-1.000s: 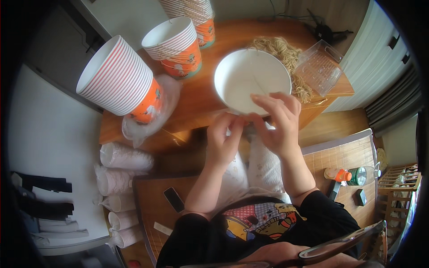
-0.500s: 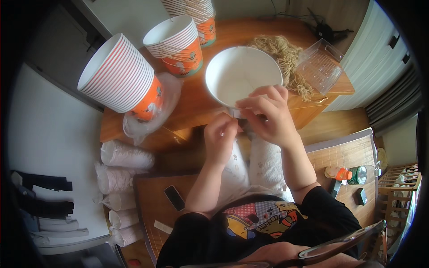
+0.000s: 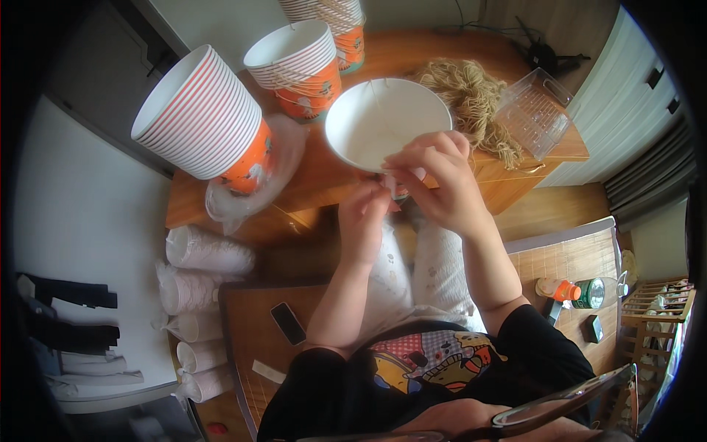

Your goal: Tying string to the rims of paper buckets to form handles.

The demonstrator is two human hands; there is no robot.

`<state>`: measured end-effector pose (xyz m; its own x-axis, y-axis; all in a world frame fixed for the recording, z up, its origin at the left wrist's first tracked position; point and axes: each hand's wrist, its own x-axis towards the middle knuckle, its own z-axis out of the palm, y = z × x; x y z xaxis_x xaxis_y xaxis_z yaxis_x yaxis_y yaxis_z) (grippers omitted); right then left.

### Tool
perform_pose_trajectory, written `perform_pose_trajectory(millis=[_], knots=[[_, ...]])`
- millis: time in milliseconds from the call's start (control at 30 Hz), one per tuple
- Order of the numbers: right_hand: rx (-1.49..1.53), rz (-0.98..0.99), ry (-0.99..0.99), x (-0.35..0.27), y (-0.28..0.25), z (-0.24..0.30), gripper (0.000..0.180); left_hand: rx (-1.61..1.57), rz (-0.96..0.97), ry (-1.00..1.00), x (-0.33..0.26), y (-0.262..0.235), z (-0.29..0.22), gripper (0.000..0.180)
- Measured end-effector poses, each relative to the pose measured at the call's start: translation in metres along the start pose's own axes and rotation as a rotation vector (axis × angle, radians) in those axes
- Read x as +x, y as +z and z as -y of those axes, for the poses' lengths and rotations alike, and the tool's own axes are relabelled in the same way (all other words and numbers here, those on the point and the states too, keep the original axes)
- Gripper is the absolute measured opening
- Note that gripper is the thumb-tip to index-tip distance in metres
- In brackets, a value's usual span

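Observation:
A large white-lined paper bucket (image 3: 379, 121) stands in front of me at the desk's near edge, its mouth tilted up toward me. Inside it I see pale walls and a thin cord at the far rim. My right hand (image 3: 440, 177) is at the bucket's near rim, thumb and forefinger pinched together. Just below and to the left, my left hand (image 3: 363, 222) is closed in a pinch close to the bucket's outer side. Whatever lies between the fingertips of either hand is too small or hidden to name. A heap of tan cords (image 3: 468, 103) lies right of the bucket.
Nested orange-and-white buckets (image 3: 202, 118) lean at the left, a second stack (image 3: 298, 74) and a third (image 3: 346, 37) behind, with cords on both. A clear plastic basket (image 3: 537, 110) sits at the desk's right end. Wrapped white stacks (image 3: 210, 250), a phone (image 3: 288, 323) and bottles (image 3: 589, 292) lie lower.
The bucket has shifted slightly left and turned a little, showing more of its printed side under my right hand. Both hands stay at its near rim, with small finger movements.

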<state>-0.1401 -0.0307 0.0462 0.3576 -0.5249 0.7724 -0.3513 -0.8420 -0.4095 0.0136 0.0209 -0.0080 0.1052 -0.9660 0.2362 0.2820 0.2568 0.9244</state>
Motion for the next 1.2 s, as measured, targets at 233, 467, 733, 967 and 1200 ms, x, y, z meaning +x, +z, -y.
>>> perform_pose_trajectory(millis=[233,467,733,967,1200], knots=[[-0.030,0.011,0.002,-0.001,0.001,0.000,0.024,-0.012,-0.012,-0.018,0.002,0.001,0.002,0.015],[-0.031,0.050,-0.002,0.001,-0.003,0.005,0.026,0.026,-0.039,-0.007,0.003,-0.001,0.006,0.016],[-0.007,0.070,-0.046,0.002,-0.002,0.009,0.032,-0.001,-0.079,0.078,0.005,0.007,0.006,0.020],[-0.074,0.112,-0.082,0.011,-0.002,0.017,0.027,0.181,-0.069,0.103,0.005,0.000,0.013,0.016],[0.013,0.155,-0.011,0.005,0.000,0.018,0.024,0.340,-0.100,0.123,0.001,-0.001,0.011,0.013]])
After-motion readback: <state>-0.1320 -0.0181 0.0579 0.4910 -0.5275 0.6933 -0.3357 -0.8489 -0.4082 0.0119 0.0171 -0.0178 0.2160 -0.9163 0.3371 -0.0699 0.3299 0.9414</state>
